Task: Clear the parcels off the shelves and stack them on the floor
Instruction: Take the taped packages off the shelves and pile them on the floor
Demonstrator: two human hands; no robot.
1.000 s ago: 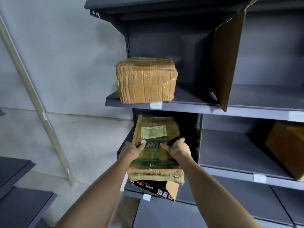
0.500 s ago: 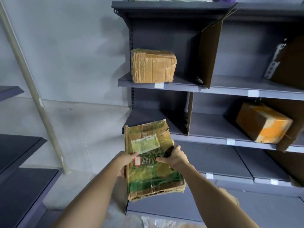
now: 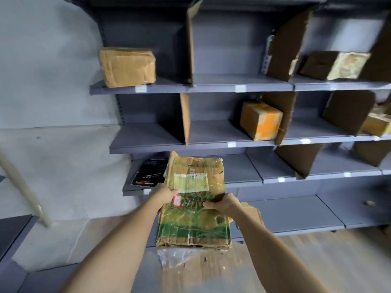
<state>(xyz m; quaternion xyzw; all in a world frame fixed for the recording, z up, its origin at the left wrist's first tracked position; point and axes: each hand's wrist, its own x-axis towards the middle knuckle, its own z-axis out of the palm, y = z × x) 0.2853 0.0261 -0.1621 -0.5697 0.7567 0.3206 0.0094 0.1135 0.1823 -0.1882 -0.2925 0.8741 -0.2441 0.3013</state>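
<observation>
Both arms outstretched | left hand and right hand grip flat, crumpled, tape-wrapped cardboard parcel by its sides, fingers curled | held in air before grey metal shelves

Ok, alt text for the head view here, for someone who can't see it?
Both hands, left and right, hold a flat green-and-tan parcel in front of grey shelves. Several taped boxes, one at upper left, sit on the shelves between cardboard dividers.
</observation>
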